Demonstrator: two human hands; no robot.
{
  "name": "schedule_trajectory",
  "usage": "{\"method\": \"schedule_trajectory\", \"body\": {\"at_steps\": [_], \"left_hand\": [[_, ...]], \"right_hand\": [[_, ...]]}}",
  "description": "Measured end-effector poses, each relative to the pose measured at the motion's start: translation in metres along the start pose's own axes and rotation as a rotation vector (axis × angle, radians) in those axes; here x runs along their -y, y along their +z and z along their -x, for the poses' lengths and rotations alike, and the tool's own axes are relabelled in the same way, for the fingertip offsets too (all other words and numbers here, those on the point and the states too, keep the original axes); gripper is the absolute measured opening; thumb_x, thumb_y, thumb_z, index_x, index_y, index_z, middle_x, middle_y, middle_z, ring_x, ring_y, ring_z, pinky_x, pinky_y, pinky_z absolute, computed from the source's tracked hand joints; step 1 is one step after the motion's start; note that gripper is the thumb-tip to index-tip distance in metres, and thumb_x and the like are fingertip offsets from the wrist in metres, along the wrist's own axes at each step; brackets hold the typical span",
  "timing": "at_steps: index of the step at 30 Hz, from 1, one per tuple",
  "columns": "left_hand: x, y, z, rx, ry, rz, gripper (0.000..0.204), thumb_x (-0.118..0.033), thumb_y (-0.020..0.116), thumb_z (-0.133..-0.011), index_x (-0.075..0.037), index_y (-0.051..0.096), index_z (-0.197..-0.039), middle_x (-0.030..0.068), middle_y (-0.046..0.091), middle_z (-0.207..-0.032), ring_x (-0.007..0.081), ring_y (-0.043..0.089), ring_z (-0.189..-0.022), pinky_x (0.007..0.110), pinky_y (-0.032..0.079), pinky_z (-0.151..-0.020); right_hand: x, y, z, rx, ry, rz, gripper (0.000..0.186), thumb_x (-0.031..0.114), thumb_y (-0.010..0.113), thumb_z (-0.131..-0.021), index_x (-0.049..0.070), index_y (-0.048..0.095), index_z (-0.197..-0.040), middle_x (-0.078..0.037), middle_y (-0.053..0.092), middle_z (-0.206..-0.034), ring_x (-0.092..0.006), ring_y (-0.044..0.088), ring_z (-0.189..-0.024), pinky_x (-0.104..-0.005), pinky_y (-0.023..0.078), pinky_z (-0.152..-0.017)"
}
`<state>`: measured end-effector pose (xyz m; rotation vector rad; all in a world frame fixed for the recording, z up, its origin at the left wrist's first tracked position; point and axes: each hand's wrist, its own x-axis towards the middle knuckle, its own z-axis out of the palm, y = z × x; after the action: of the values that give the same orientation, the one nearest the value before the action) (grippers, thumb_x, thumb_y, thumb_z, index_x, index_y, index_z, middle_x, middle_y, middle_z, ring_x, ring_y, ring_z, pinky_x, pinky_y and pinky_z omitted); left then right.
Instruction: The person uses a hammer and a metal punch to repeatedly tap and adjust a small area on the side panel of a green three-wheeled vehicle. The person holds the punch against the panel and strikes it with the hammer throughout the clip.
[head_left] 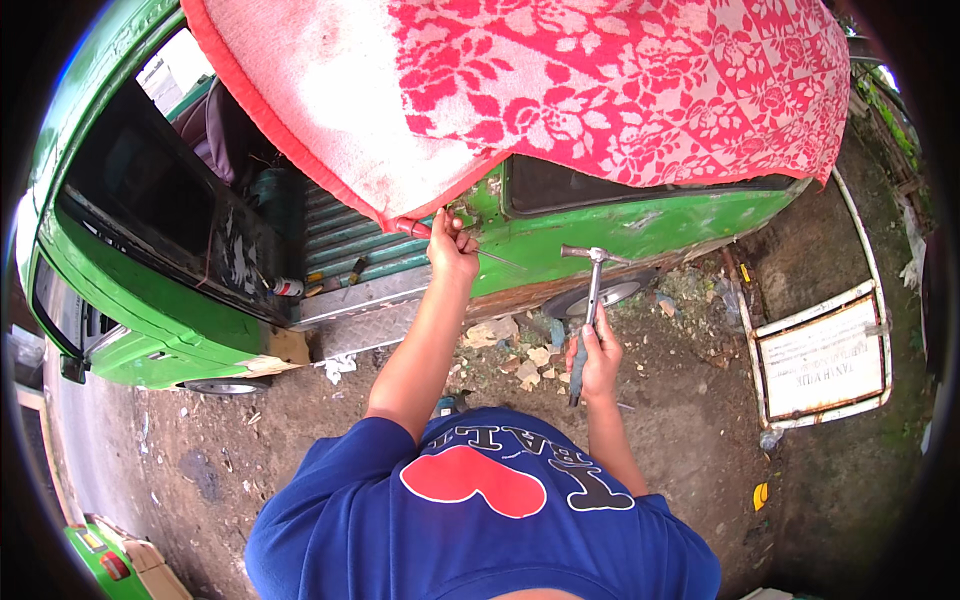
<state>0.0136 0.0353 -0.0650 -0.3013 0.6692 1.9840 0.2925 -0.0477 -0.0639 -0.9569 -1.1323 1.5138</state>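
My left hand is closed around a screwdriver. Its red handle sticks out to the left and its thin metal shaft points right, along the side of a green van. Just above this hand hangs the lower corner of a red and white flowered blanket, draped over the van's roof. In my right hand is a hammer, gripped by its handle with the metal head up. The hammer is apart from the van's panel.
Left of my left hand, the van's side doorway shows a ribbed floor with small tools and a can. Broken filler pieces lie on the dirt below. A rusty white metal frame with a sign panel stands at right.
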Motion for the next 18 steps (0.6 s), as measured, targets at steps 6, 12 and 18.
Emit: {"method": "schedule_trajectory", "body": {"at_steps": [6, 12, 18], "left_hand": [[0.0, -0.003, -0.01, 0.041, -0.009, 0.082, 0.02, -0.029, 0.058, -0.093, -0.018, 0.054, -0.077, -0.0074, 0.051, -0.062, 0.0071, 0.028, -0.043, 0.024, 0.02, -0.041], [0.001, -0.01, -0.014, 0.035, -0.004, 0.1, 0.018, -0.026, 0.057, -0.093, -0.018, 0.053, -0.077, -0.0063, 0.054, -0.065, 0.0079, 0.029, -0.044, 0.024, 0.022, -0.041], [0.007, -0.041, -0.005, -0.123, 0.094, -0.007, 0.011, -0.012, 0.062, -0.091, -0.016, 0.059, -0.101, -0.004, 0.063, -0.087, 0.0065, 0.034, -0.048, 0.023, 0.029, -0.044]], "right_hand": [[0.002, -0.001, 0.001, -0.007, 0.015, 0.029, 0.051, 0.014, 0.049, -0.098, 0.013, 0.035, -0.147, -0.004, 0.054, -0.063, -0.0099, 0.05, -0.048, -0.0248, 0.042, -0.042], [0.004, -0.001, 0.002, -0.006, 0.022, 0.022, 0.051, 0.014, 0.049, -0.098, 0.013, 0.035, -0.147, -0.004, 0.053, -0.063, -0.01, 0.05, -0.048, -0.0247, 0.042, -0.041], [0.003, -0.001, 0.001, 0.017, 0.016, 0.016, 0.052, 0.013, 0.049, -0.098, 0.012, 0.034, -0.148, -0.004, 0.053, -0.063, -0.0101, 0.05, -0.048, -0.0247, 0.042, -0.041]]}}
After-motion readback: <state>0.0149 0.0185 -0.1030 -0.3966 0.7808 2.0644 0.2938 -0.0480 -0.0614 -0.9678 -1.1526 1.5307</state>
